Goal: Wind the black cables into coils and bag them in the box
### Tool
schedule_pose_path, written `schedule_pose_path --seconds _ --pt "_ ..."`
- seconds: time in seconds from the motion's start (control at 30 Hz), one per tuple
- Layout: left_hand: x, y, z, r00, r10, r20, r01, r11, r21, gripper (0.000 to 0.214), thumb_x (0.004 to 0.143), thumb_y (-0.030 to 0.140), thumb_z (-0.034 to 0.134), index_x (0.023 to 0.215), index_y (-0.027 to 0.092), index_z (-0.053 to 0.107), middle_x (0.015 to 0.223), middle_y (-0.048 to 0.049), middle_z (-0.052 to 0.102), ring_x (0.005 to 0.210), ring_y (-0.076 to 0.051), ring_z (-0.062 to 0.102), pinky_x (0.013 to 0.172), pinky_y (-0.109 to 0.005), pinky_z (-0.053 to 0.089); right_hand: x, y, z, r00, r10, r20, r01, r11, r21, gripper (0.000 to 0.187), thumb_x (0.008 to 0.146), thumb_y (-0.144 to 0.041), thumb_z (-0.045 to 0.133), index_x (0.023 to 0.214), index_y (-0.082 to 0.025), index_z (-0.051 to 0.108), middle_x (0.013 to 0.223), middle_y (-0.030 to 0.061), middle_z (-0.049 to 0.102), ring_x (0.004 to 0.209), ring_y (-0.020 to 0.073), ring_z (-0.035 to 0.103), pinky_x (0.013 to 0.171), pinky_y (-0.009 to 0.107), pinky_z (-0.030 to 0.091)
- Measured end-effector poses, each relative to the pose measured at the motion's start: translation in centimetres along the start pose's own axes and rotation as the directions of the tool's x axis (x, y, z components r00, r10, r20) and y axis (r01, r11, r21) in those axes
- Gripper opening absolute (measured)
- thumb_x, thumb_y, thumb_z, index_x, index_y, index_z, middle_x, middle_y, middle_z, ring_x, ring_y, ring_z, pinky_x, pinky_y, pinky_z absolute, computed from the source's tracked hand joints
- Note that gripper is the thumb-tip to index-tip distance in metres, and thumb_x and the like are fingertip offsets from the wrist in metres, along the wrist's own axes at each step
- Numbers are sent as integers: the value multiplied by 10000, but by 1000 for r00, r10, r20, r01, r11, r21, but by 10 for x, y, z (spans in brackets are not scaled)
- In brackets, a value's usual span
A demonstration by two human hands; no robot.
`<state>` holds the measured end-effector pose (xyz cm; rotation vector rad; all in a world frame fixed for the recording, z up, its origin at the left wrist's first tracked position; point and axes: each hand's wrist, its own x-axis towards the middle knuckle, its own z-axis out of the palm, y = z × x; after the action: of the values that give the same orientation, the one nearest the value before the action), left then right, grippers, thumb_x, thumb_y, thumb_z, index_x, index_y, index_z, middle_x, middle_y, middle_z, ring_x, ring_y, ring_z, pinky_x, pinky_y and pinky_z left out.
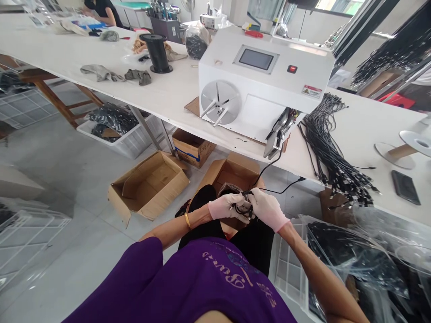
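Between my two gloved hands, over my lap, is a coiled black cable (243,210). My left hand (230,206) has its fingers closed on the left side of the coil. From the right, my right hand (266,205) grips the top of the same cable. One cable length runs up from there to the metal arm (279,137) on the front of the white machine (259,105). Another length ends in a black connector (301,179) hanging at the table edge. The fingertips partly hide the coil.
A bundle of black cables (332,148) lies right of the machine, near a phone (406,186) and a spool (404,150). Open cardboard boxes (150,184) stand on the floor. Bagged cables (357,255) fill a crate at right. Far left, another person (104,12) sits at the table.
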<state>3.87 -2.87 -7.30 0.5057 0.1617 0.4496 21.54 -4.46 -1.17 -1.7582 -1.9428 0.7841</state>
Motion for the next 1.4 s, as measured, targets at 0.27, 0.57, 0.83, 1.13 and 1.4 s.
schedule_pose_path --seconds 0.27,0.57,0.83,1.13,1.4 --pt "2 -9 21 997 -67 -39 59 981 -185 340 790 449 631 778 132 509 858 -63 556 642 -109 532 556 -225 427 -8 1 3 988 74 139 -121 920 373 242 893 -425 416 789 -221 495 565 -52 488 458 130 512 434 243 380" --pt "5 34 38 988 -154 22 154 988 12 381 791 438 619 680 157 385 680 19 372 485 -34 271 417 -145 147 10 0 -61 754 -643 132 648 698 -304 329 830 -76 470 1036 -257 651 1159 72 603 945 202 588 813 348 487" --pt "42 66 49 997 -6 -81 49 838 544 320 811 448 607 933 190 461 590 61 460 368 -18 243 355 -156 150 20 -4 -88 808 -541 234 589 744 -314 320 816 -71 471 963 -245 697 990 51 659 847 180 612 760 299 493" --pt "100 107 42 932 363 5 -230 578 783 232 731 287 634 852 178 469 581 71 480 468 -45 401 455 -183 288 62 16 -109 962 -203 -180 226 967 117 197 798 -309 539 823 -209 707 829 36 628 789 191 569 727 308 452" --pt "175 171 29 828 556 73 -195 163 967 220 772 228 583 979 153 587 702 14 572 606 -101 501 603 -243 401 138 37 -143 911 -165 -378 190 981 29 211 758 -290 487 789 -184 667 788 32 628 724 179 554 673 287 422"
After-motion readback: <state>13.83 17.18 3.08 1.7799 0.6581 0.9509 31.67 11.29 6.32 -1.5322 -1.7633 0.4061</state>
